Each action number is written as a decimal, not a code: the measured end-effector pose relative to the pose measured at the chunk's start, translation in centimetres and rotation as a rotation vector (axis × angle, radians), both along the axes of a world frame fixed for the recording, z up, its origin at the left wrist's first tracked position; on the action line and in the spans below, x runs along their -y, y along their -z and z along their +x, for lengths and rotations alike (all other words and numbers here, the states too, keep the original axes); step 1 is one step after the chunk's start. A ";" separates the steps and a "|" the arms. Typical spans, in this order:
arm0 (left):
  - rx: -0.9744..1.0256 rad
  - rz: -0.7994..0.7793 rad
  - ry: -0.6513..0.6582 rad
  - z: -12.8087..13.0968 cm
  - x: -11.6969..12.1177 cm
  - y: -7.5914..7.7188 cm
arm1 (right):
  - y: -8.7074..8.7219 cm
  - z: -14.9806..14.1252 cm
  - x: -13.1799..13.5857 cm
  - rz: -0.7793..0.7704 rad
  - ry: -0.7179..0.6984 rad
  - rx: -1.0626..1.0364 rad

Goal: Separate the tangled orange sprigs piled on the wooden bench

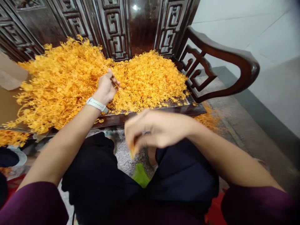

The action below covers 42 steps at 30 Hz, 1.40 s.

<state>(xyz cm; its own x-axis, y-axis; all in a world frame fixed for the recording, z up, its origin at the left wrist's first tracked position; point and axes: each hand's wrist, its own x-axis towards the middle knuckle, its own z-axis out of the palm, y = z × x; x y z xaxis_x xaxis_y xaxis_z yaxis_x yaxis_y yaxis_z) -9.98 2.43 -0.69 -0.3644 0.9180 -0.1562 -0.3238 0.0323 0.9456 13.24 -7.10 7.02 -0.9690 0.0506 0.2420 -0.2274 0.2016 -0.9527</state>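
My left hand, with a pale watch on its wrist, is closed at the seam between two yellow heaps. Its fingers pinch a thin yellow flower stem, partly hidden by the hand. On the left rises a tall tangle of yellow plastic-looking flower sprigs. A lower heap of small yellow flower pieces covers the right part of the bench seat. My right hand, blurred by motion, is above the gap between my knees. From its closed fingertips a small yellow flower piece points down.
The dark carved wooden bench has a curved armrest at the right. More yellow pieces lie on the floor beside it. A bright green object sits between my legs. Cardboard stands at the left edge.
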 end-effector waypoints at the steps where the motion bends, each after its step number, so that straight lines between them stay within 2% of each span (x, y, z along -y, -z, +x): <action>1: -0.008 0.010 0.009 -0.8 -0.2 0.0 | -0.2 0.2 0.2 -0.013 -0.154 0.053; 2: -0.015 0.023 0.018 -1.2 -0.3 0.1 | -0.1 0.5 -0.3 -0.044 -0.235 0.099; 3: -0.019 0.034 0.027 -1.5 -0.3 0.2 | 0.4 0.8 -1.3 -0.100 -0.209 0.111; 4: -0.019 0.042 0.035 -1.4 -0.2 0.3 | 1.0 1.1 -2.7 -0.186 -0.072 0.083; 7: 0.016 0.036 0.061 -0.5 0.1 0.5 | 3.6 1.6 -7.7 -0.578 0.665 -0.151; 8: 0.036 0.020 0.063 -0.1 0.2 0.5 | 4.4 1.6 -9.1 -0.703 0.863 -0.179; 9: 0.058 -0.001 0.067 0.3 0.2 0.5 | 5.1 1.4 -10.0 -0.800 0.991 -0.142; 10: 0.080 -0.019 0.076 0.6 0.3 0.5 | 5.7 1.1 -10.5 -0.858 1.048 -0.063; 12: 0.116 -0.037 0.132 1.2 0.5 0.4 | 6.6 0.4 -10.4 -0.823 1.028 0.066; 14: 0.153 -0.031 0.219 1.7 0.7 0.0 | 6.9 -0.3 -9.7 -0.625 0.989 0.056; 18: 0.288 -0.003 0.330 2.8 1.2 -1.2 | 7.2 -0.7 -9.3 -0.191 1.056 -0.006; 21: 0.382 0.029 0.349 3.5 1.6 -2.3 | 7.9 -0.5 -9.8 -0.003 0.900 0.089; 24: 0.408 0.044 0.324 3.8 2.0 -3.0 | 8.9 -0.5 -9.9 0.104 0.731 0.132; 27: 0.381 0.032 0.289 3.9 2.0 -3.1 | 9.6 -0.8 -9.9 0.108 0.738 0.096; 31: 0.299 0.025 0.278 4.1 1.9 -2.8 | 9.8 -0.9 -10.2 0.035 0.796 0.072; 37: 0.078 0.090 0.209 4.3 1.7 -2.3 | 8.5 -0.5 -10.4 -0.118 0.786 0.132; 40: -0.016 0.057 0.144 4.1 1.7 -2.0 | 7.7 -0.2 -10.1 -0.231 0.771 0.121; 42: -0.065 0.023 0.156 3.8 1.9 -1.8 | 7.2 0.2 -10.0 -0.288 0.754 0.101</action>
